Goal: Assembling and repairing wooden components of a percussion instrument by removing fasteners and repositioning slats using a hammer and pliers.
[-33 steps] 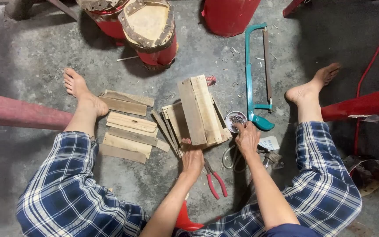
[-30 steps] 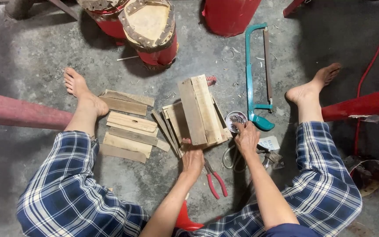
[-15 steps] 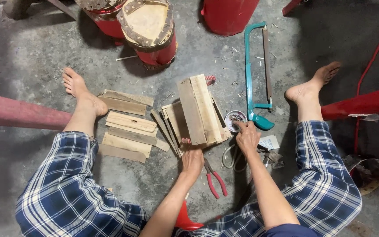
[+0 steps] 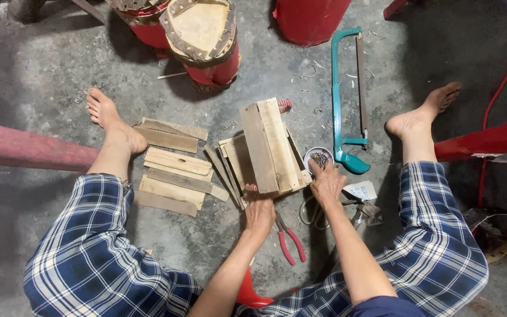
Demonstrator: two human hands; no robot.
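the left hand [image 4: 259, 212] is gripping the near end of the wooden slat assembly [image 4: 270, 147] — right of it, the right hand [image 4: 327, 182] is dipping curled fingers into the small nail dish [image 4: 318, 157]; seating a nail calls for a steady hold.

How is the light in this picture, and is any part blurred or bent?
Head view: soft, even light with faint shadows beside the wooden box; right side of the concrete floor darker; both hands sharp, left hand, right hand; wide lens bends the edges slightly.
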